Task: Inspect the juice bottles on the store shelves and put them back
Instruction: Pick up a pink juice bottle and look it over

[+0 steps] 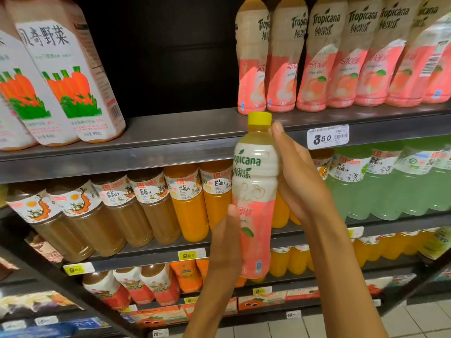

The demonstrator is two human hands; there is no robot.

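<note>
Both my hands grip one upright peach juice bottle (255,198) before the shelf (170,152): left hand (225,242) low, right hand (296,176) high.

Two white cartons printed with carrots (70,76) lean at the left end of the upper shelf (170,152). A white price tag (327,137) sits on its front edge towards the right. Yellow price tags (187,255) mark the front edge of the second shelf (146,261). Pale floor tiles (415,320) show at the bottom right.
</note>
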